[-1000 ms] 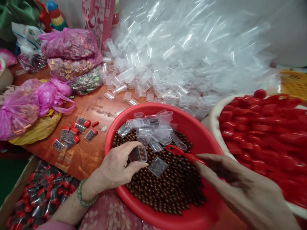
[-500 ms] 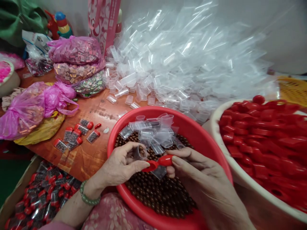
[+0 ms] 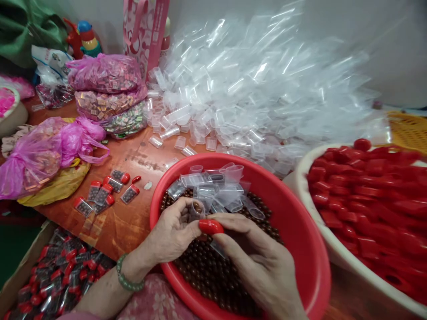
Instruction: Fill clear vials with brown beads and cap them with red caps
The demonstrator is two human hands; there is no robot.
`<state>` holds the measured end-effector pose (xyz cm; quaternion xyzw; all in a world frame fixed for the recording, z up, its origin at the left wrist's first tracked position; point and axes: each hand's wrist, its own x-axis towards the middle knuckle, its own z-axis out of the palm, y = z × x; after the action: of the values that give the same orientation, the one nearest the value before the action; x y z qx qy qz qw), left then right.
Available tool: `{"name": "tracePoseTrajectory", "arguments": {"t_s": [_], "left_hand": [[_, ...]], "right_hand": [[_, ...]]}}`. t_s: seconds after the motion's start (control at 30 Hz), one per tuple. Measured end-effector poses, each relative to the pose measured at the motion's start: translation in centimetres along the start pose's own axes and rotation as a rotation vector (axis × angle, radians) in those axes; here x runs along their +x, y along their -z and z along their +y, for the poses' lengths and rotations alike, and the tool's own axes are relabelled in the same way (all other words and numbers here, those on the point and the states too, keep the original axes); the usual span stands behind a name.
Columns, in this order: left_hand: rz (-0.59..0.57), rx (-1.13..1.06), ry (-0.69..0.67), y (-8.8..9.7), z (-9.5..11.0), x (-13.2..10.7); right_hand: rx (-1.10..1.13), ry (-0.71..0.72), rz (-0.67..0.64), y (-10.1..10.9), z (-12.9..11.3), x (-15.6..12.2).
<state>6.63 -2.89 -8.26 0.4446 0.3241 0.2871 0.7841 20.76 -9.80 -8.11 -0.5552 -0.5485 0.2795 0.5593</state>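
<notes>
Over a red basin (image 3: 296, 231), my left hand (image 3: 170, 233) is closed round a small clear plastic case (image 3: 197, 212), with brown beads visible inside its open end. The left thumb also presses against a glossy red flip cap (image 3: 211, 226), which looks folded shut. My right hand (image 3: 258, 255) pinches that cap from the right between thumb and fingers. Below both hands lie many round brown beads (image 3: 220, 278), with a heap of clear cases (image 3: 213, 184) on top of them toward the far side.
To the right stands a cream tub (image 3: 302, 178) full of red caps (image 3: 370, 200). A large pile of clear cases (image 3: 247, 89) covers the back. Capped filled cases (image 3: 103, 192) lie on the table at left; a box of more (image 3: 63, 271) sits below. Pink bags (image 3: 106, 75) stand behind.
The red cap was unfolded between my two hands and now looks folded over. My right hand has come left, closer to my left hand.
</notes>
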Motion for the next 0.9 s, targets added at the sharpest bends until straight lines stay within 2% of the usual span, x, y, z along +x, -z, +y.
{"name": "tracePoseTrajectory", "arguments": {"t_s": [0.1, 0.17, 0.23, 0.33, 0.37, 0.43, 0.57, 0.67, 0.9], "left_hand": [[-0.012, 0.000, -0.011, 0.0, 0.1, 0.0], [-0.020, -0.009, -0.015, 0.0, 0.0, 0.0], [-0.020, -0.055, 0.015, 0.0, 0.0, 0.0], [-0.049, -0.188, 0.085, 0.5, -0.1, 0.3], [-0.083, -0.238, 0.106, 0.8, -0.1, 0.4], [-0.178, -0.330, 0.142, 1.4, 0.1, 0.7], [-0.315, -0.450, 0.157, 2.1, 0.5, 1.3], [-0.344, -0.468, 0.136, 2.1, 0.6, 1.5], [-0.396, -0.450, 0.148, 2.0, 0.5, 1.3]], "right_hand": [[-0.203, 0.213, 0.017, -0.5, -0.1, -0.4], [-0.253, 0.284, 0.016, -0.5, -0.1, -0.5], [-0.231, 0.215, 0.049, -0.1, -0.1, -0.5], [-0.089, -0.115, 0.199, 1.2, -0.2, 0.2], [-0.036, -0.206, 0.234, 1.7, -0.3, 0.5], [0.040, -0.303, 0.220, 2.4, -0.4, 1.3], [0.060, -0.317, 0.119, 2.7, -0.4, 2.6], [0.055, -0.274, 0.100, 2.4, -0.4, 3.2], [0.098, -0.193, -0.035, 1.6, -0.7, 4.2]]}}
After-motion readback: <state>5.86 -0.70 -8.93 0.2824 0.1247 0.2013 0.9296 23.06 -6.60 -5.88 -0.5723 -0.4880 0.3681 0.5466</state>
